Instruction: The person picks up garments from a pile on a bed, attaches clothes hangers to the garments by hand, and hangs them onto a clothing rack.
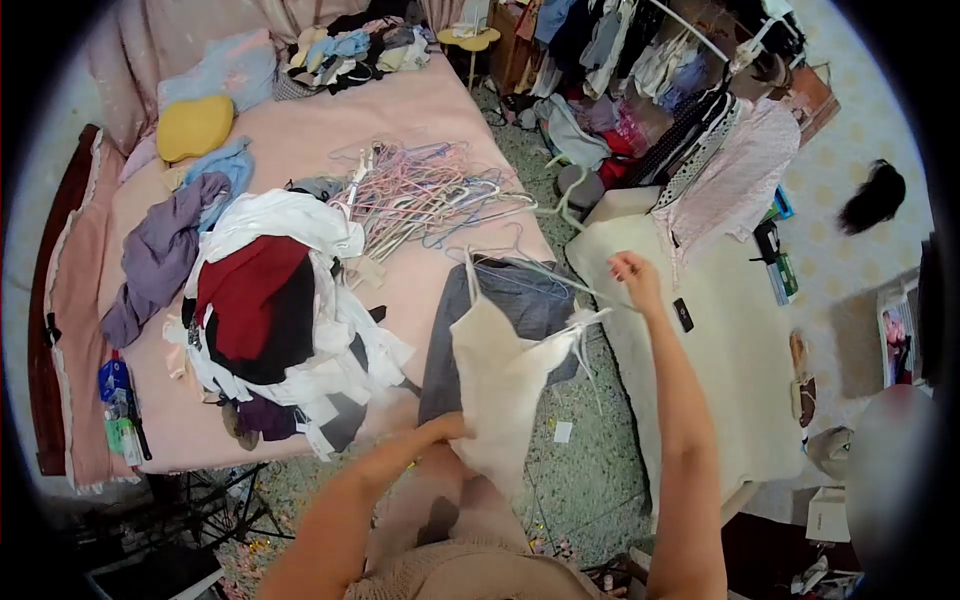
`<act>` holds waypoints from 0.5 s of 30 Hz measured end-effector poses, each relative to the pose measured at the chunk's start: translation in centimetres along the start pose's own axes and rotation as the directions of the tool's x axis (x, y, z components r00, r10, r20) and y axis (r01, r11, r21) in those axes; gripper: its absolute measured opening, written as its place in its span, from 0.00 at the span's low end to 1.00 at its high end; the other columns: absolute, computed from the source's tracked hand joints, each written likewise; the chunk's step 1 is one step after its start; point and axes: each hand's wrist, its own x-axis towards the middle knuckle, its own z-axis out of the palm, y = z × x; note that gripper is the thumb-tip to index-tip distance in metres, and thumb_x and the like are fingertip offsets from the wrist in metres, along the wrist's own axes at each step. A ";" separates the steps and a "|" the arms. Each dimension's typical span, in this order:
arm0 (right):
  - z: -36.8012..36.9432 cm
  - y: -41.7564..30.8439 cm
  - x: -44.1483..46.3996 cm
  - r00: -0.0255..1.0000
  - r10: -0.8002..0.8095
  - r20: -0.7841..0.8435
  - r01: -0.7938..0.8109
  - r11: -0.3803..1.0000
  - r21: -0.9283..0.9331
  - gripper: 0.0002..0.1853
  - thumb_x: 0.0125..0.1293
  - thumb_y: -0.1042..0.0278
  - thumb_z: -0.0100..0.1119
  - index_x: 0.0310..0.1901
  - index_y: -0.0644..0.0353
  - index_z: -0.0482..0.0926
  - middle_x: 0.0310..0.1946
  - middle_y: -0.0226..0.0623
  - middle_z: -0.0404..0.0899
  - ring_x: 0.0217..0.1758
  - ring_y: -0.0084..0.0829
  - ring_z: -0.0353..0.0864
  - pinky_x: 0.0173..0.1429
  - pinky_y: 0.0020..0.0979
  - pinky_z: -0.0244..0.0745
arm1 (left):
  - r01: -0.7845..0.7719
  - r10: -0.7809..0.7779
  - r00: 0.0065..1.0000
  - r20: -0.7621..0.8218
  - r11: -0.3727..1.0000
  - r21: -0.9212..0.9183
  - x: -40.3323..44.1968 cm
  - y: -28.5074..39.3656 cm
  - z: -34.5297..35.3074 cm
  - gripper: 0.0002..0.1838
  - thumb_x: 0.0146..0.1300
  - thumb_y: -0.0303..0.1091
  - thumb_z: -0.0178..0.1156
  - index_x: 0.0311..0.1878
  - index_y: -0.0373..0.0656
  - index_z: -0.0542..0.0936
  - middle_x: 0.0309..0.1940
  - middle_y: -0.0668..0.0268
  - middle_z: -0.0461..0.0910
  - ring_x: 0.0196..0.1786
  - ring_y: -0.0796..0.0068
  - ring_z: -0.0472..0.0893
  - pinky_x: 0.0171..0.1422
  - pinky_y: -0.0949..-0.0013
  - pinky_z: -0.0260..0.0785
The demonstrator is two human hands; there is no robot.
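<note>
A cream camisole with thin straps (495,385) hangs in front of the person's body. My left hand (445,428) is closed on its left edge, low down. My right hand (632,278) is raised to the right of the garment, fingers curled, beside the strap and the end of a thin hanger; what it holds, if anything, is too small to make out. Behind the camisole, a dark grey garment (440,345) lies over the bed's edge, with a blue hanger (515,262) at its top.
The pink bed (290,150) bears a heap of hangers (425,195), a pile of white and dark red clothes (255,300), a purple garment (165,245) and a yellow cushion (194,129). A cream-covered bench (735,370) with a phone (683,315) stands right; clothes hang behind it.
</note>
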 end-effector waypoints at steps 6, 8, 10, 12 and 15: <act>8.3 11.5 2.1 0.976 0.214 0.048 -0.212 0.976 -0.058 0.12 0.58 0.55 0.56 0.34 0.54 0.80 0.19 0.28 0.79 0.23 0.20 0.75 0.30 0.24 0.67 | -0.003 -0.022 0.991 -0.132 0.983 -0.181 5.3 -7.9 -0.5 0.29 0.47 0.61 0.60 0.36 0.40 0.79 0.29 0.61 0.79 0.30 0.68 0.77 0.36 0.69 0.69; 10.1 13.2 3.2 0.944 0.322 0.076 -0.294 0.922 -0.253 0.13 0.57 0.53 0.56 0.33 0.53 0.80 0.20 0.28 0.79 0.23 0.22 0.76 0.29 0.26 0.67 | -0.013 -0.021 0.987 -0.157 0.977 -0.212 6.3 -10.5 -1.1 0.29 0.47 0.61 0.60 0.34 0.40 0.80 0.27 0.61 0.80 0.28 0.69 0.77 0.34 0.69 0.70; 12.2 16.6 3.7 0.937 0.345 0.054 -0.324 0.917 -0.234 0.13 0.57 0.53 0.56 0.32 0.53 0.79 0.21 0.29 0.80 0.24 0.26 0.78 0.29 0.29 0.68 | 0.002 -0.039 0.988 -0.152 0.972 -0.235 5.7 -11.2 -3.4 0.28 0.47 0.61 0.60 0.33 0.40 0.80 0.25 0.62 0.80 0.26 0.69 0.78 0.32 0.69 0.71; 13.8 18.3 4.3 0.926 0.378 0.021 -0.347 0.869 -0.352 0.12 0.57 0.54 0.56 0.32 0.52 0.80 0.21 0.30 0.79 0.26 0.32 0.79 0.31 0.32 0.69 | 0.110 -0.133 0.990 -0.039 0.926 -0.362 3.9 -9.9 -7.7 0.26 0.50 0.59 0.58 0.31 0.41 0.81 0.23 0.62 0.80 0.25 0.69 0.78 0.32 0.68 0.71; 15.0 21.0 5.1 0.920 0.391 -0.001 -0.351 0.825 -0.443 0.10 0.56 0.57 0.56 0.32 0.53 0.79 0.24 0.35 0.79 0.30 0.38 0.79 0.34 0.36 0.70 | 0.245 -0.286 0.947 -0.145 0.937 -0.248 2.8 -7.0 -14.8 0.20 0.56 0.51 0.55 0.27 0.42 0.80 0.21 0.62 0.79 0.25 0.67 0.78 0.33 0.64 0.70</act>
